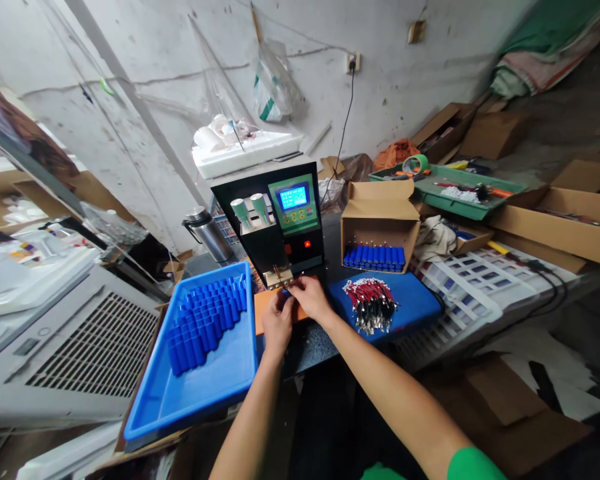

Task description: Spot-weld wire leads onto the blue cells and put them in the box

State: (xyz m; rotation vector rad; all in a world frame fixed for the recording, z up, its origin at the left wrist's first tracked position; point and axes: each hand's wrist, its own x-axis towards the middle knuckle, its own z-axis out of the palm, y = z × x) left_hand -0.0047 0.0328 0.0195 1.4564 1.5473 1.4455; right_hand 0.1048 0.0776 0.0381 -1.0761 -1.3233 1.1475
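Both my hands meet under the electrode tips of a black spot welder (300, 250) with a lit blue screen. My left hand (279, 325) is closed around a small piece, mostly hidden, that shows a bit of blue like the battery cells nearby. My right hand (311, 298) pinches at the same spot by the electrodes; what lies between its fingertips is too small to make out. An orange block (263, 308) lies below the hands. Blue battery cells (207, 323) stand in rows inside a blue tray (153, 408) on the left.
Red and black wire leads (373, 303) lie bundled on a blue pad (420, 308) at right. Behind them, an open cardboard box (380, 212) holds more blue cells. A steel flask (207, 233) stands left of the welder; a green tray (480, 207) sits farther right.
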